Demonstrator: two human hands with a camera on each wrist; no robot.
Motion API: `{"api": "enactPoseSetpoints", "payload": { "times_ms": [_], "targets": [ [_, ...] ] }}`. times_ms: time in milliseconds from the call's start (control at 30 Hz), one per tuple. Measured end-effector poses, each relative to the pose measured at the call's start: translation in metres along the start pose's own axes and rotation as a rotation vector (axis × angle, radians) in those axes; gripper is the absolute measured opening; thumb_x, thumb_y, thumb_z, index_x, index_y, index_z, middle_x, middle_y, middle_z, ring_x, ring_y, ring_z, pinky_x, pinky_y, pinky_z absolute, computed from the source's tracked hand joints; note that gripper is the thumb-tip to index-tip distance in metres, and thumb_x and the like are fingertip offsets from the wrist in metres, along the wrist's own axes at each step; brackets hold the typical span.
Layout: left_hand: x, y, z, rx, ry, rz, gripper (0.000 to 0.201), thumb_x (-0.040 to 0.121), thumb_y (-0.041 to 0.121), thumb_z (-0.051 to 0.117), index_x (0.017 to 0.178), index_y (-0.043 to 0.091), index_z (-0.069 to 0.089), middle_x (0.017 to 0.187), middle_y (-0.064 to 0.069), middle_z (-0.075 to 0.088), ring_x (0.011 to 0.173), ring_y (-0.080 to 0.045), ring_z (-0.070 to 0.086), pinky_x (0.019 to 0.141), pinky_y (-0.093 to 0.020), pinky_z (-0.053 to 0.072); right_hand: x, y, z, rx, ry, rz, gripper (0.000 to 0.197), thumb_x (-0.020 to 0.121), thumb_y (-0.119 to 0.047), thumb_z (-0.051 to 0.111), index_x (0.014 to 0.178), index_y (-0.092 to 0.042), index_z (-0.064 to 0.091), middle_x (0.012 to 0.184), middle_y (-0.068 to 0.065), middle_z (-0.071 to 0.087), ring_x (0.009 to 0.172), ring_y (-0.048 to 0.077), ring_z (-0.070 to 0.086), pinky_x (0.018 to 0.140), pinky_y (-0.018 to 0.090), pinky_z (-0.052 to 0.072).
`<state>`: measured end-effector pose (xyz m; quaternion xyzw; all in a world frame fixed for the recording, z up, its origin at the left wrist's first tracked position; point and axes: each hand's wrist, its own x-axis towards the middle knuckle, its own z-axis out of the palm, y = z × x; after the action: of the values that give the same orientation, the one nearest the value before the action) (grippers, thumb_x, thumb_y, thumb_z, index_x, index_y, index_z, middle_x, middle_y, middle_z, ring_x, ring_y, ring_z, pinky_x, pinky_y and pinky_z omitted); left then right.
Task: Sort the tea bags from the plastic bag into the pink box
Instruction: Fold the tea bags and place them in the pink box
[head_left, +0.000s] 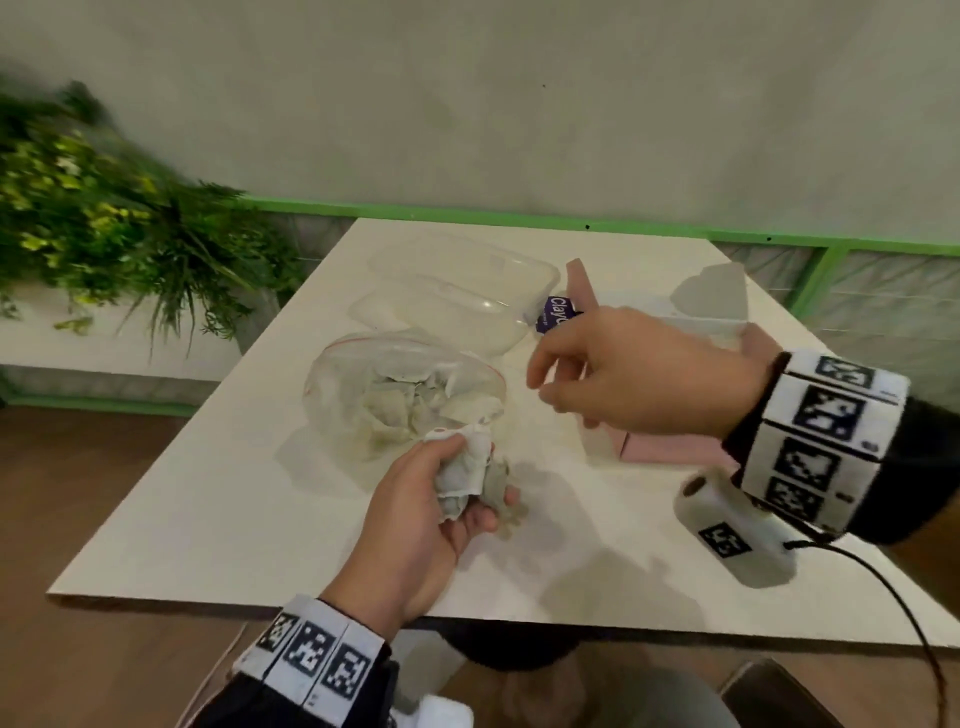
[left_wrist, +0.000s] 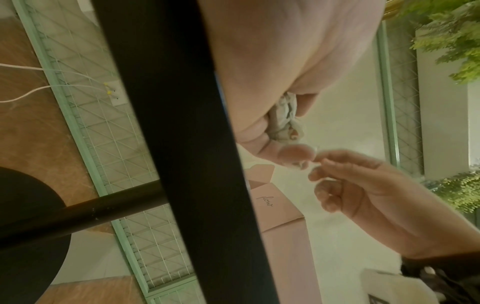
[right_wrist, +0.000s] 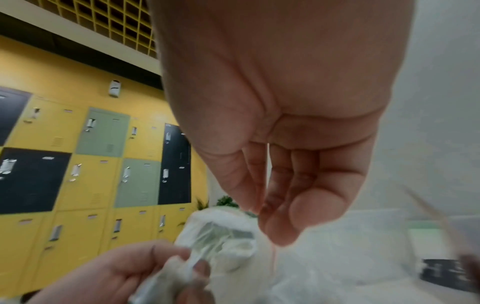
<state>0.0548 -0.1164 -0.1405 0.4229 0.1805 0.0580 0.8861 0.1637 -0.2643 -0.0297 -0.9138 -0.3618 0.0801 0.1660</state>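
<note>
The step in hand seems to be the picking of single tea bags out of a small bunch, so that they can go into the pink box (head_left: 670, 447). The left hand (head_left: 415, 525) is at 6 o'clock on the white surface (head_left: 208, 493), palm turned up, with its fingers curled around a crumpled bunch of tea bags (head_left: 465, 475). The plastic bag (head_left: 400, 395) lies just beyond it, toward 11 o'clock, its mouth open, and more tea bags are inside.

The right hand (head_left: 628, 376) hovers at about 2 o'clock from the left one, above the near part of the pink box, which it hides for the most part. Its wrist comes in from 3 o'clock, the back of the hand faces up, and the fingers point toward 9 o'clock. They are loosely bent and apart; I see nothing between them. In the left wrist view the right fingertips (left_wrist: 318, 158) are very near the left thumb, but I cannot tell if they touch.

I judge that the next move calls for a light pinch on one bag at the top of the bunch, and then a short carry toward 3 o'clock to the box opening. The bags look thin and tangled, so two may come out together. A clear container (head_left: 457, 291) stands at 12 o'clock, well apart from both hands.
</note>
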Motion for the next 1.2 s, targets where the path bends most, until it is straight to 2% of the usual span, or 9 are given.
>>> {"api": "enactPoseSetpoints", "payload": {
  "times_ms": [67, 167, 233, 400, 500, 700, 967, 1100, 1200],
  "targets": [
    [-0.001, 0.001, -0.001, -0.028, 0.036, 0.011, 0.024, 0.104, 0.018, 0.045, 0.108, 0.001, 0.062, 0.07, -0.013, 0.065, 0.056, -0.024, 0.064, 0.043, -0.026, 0.041, 0.015, -0.011, 0.022, -0.178, 0.004, -0.059, 0.029, 0.09, -0.024, 0.061, 0.117, -0.037, 0.063, 0.074, -0.014, 0.062, 0.08, 0.01, 0.063, 0.088, 0.039, 0.053],
    [-0.004, 0.004, -0.003, -0.075, 0.063, 0.012, 0.024, 0.104, 0.018, 0.045, 0.106, 0.002, 0.063, 0.071, -0.011, 0.066, 0.057, -0.022, 0.065, 0.043, -0.025, 0.043, 0.026, -0.022, 0.04, -0.431, 0.016, -0.091, 0.045, 0.091, -0.029, 0.057, 0.131, -0.046, 0.046, 0.084, -0.009, 0.06, 0.094, 0.022, 0.065, 0.091, 0.057, 0.048],
    [-0.007, 0.005, -0.003, -0.084, 0.068, -0.001, 0.023, 0.105, 0.018, 0.046, 0.104, 0.003, 0.064, 0.071, -0.011, 0.068, 0.058, -0.022, 0.067, 0.044, -0.024, 0.046, 0.027, -0.027, 0.042, -0.465, 0.016, -0.098, 0.038, 0.095, -0.032, 0.058, 0.132, -0.041, 0.052, 0.099, -0.004, 0.065, 0.103, 0.022, 0.064, 0.097, 0.053, 0.045],
    [-0.008, 0.008, -0.004, -0.074, 0.051, -0.001, 0.023, 0.105, 0.018, 0.049, 0.106, 0.002, 0.064, 0.075, -0.014, 0.069, 0.065, -0.025, 0.071, 0.047, -0.025, 0.053, 0.031, -0.014, 0.046, -0.364, 0.175, -0.07, 0.023, 0.093, -0.051, 0.049, 0.095, -0.04, 0.07, 0.066, -0.02, 0.057, 0.079, 0.001, 0.059, 0.109, 0.058, 0.028],
    [-0.007, 0.007, -0.004, -0.061, 0.041, 0.007, 0.023, 0.104, 0.018, 0.05, 0.108, 0.001, 0.064, 0.075, -0.014, 0.07, 0.066, -0.025, 0.072, 0.049, -0.024, 0.055, 0.019, -0.014, 0.025, -0.067, 0.124, -0.086, 0.016, 0.094, -0.036, 0.061, 0.092, -0.03, 0.076, 0.06, -0.018, 0.058, 0.072, 0.002, 0.058, 0.11, 0.048, 0.036],
    [-0.003, 0.002, -0.007, -0.007, -0.003, 0.055, 0.021, 0.105, 0.018, 0.048, 0.106, 0.004, 0.064, 0.08, -0.013, 0.068, 0.07, -0.023, 0.072, 0.051, -0.024, 0.054, -0.004, 0.013, -0.061, 0.006, 0.138, 0.108, 0.009, 0.091, -0.029, 0.069, 0.085, -0.026, 0.075, 0.052, -0.015, 0.058, 0.048, 0.006, 0.049, 0.051, 0.025, 0.044],
    [0.0, -0.003, -0.007, 0.031, -0.03, 0.066, 0.019, 0.104, 0.02, 0.051, 0.104, 0.008, 0.065, 0.081, -0.01, 0.068, 0.07, -0.023, 0.072, 0.053, -0.025, 0.055, -0.009, 0.112, -0.081, -0.272, -0.082, 0.418, 0.007, 0.088, -0.028, 0.07, 0.088, -0.024, 0.076, 0.06, -0.004, 0.064, 0.045, 0.012, 0.052, 0.045, 0.02, 0.044],
    [0.002, -0.004, -0.006, 0.02, -0.03, 0.065, 0.019, 0.103, 0.019, 0.051, 0.105, 0.007, 0.065, 0.082, -0.011, 0.066, 0.066, -0.022, 0.072, 0.051, -0.025, 0.056, -0.005, 0.139, -0.064, -0.321, -0.191, 0.492, 0.007, 0.088, -0.023, 0.072, 0.09, -0.019, 0.077, 0.041, -0.012, 0.057, 0.032, 0.002, 0.046, 0.036, 0.013, 0.038],
    [0.001, -0.005, -0.006, -0.001, -0.034, 0.056, 0.027, 0.104, 0.023, 0.049, 0.111, 0.004, 0.065, 0.084, -0.015, 0.068, 0.066, -0.024, 0.073, 0.051, -0.026, 0.058, 0.006, 0.15, -0.054, -0.418, -0.247, 0.533, 0.015, 0.088, -0.022, 0.071, 0.092, -0.008, 0.076, 0.046, -0.008, 0.055, 0.046, 0.011, 0.051, 0.052, 0.017, 0.045]
  ]
}}
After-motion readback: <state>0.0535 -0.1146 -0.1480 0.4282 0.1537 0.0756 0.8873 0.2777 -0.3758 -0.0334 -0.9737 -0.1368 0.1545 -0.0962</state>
